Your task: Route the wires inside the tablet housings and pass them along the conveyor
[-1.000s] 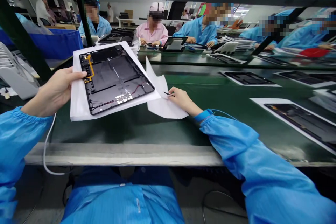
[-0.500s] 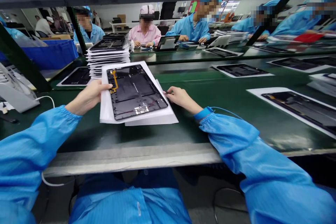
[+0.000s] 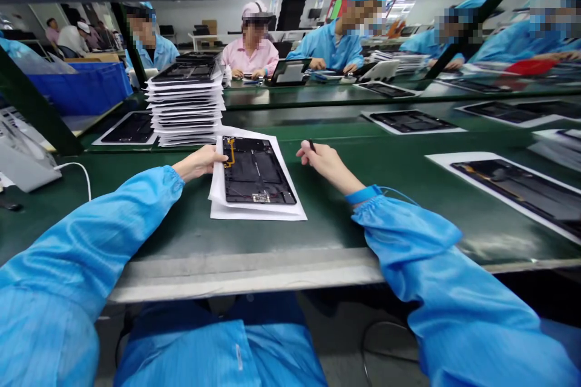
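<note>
1. On the green worktop [image 3: 336, 231], white paper sheets [image 3: 258, 213] carry a black rectangular tablet shell [image 3: 258, 170], its long axis seemingly pointing away.
2. Left hand [image 3: 200, 162]: clamped on the shell's left edge and paper.
3. Right hand [image 3: 323, 160]: right of the shell, closed round a slim dark tool [image 3: 311, 145].
4. Whitish patch [image 3: 261, 198]: unreadable.

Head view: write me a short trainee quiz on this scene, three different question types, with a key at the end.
1. Multiple choice: what colour is the flex strip by the thumb of the left hand? a) blue b) orange c) white
2. True or false: the right hand is apart from the dark panel.
3. Fill in: in the picture, the blue bin is to the ____ of the tall stack.

Key: 1 b; 2 true; 3 left.
</note>
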